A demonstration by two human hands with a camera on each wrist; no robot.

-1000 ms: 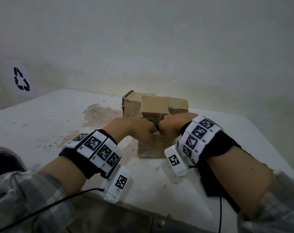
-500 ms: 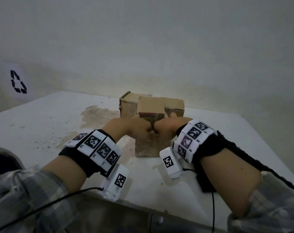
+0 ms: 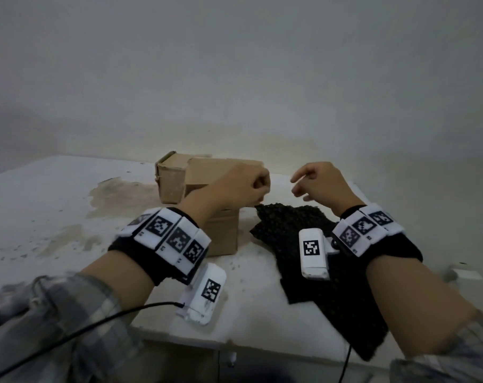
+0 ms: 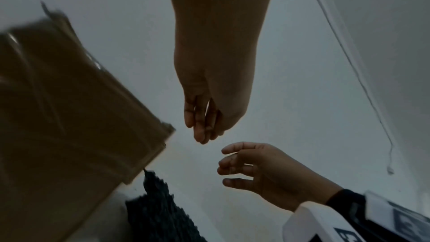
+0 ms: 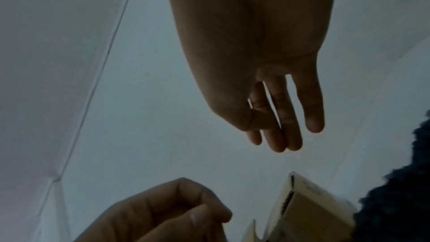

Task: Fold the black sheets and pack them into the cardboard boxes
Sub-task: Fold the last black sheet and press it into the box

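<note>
Item: our left hand. Raised above the near cardboard box, fingers curled into a loose fist; the right wrist view shows nothing between them. It holds nothing that we can see.

Item: our right hand. Raised, fingers loosely spread and slightly bent, empty; it hangs over the far end of the black sheet.

Item: black sheet, knobbly texture. It lies flat on the white table, just right of the near box, its far tip near the box's upper corner. Its long axis runs from that far tip back toward us and to the right, passing under our right wrist and out over the table's near edge. Unfolded, by our reading.

Item: second cardboard box, behind the near one, touching or nearly so; we cannot tell which.

Judgement: the sheet lies below and toward us from both hands. Our right hand is nearer, directly above it; our left must cross rightward from the box to reach the far tip.
</note>
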